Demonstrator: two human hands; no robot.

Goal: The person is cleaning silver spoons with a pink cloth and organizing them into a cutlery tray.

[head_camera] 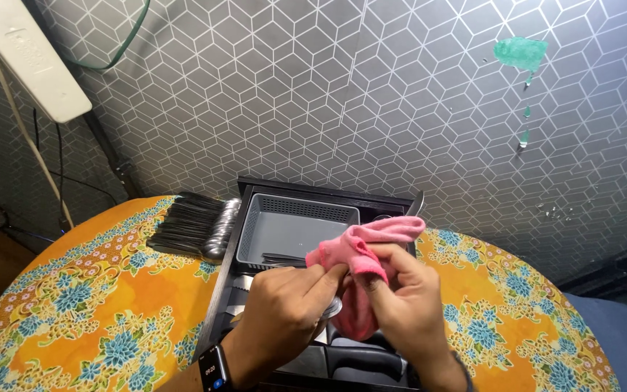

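On the counter (74,305) I see a pile of spoons (196,226) at left, beside the grey tray (284,226). My left hand (284,308) pinches a metal utensil (334,308); my right hand (406,301) wraps the pink cloth (361,250) around it, both grips closed.

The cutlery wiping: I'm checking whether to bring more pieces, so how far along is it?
A few dark-handled pieces already lie in the grey basket of the black tray. In hand: the left hand holds a shiny piece, only partly visible, while the right hand presses the pink cloth to it. Possibly left: the heap of spoons on the floral tablecloth.
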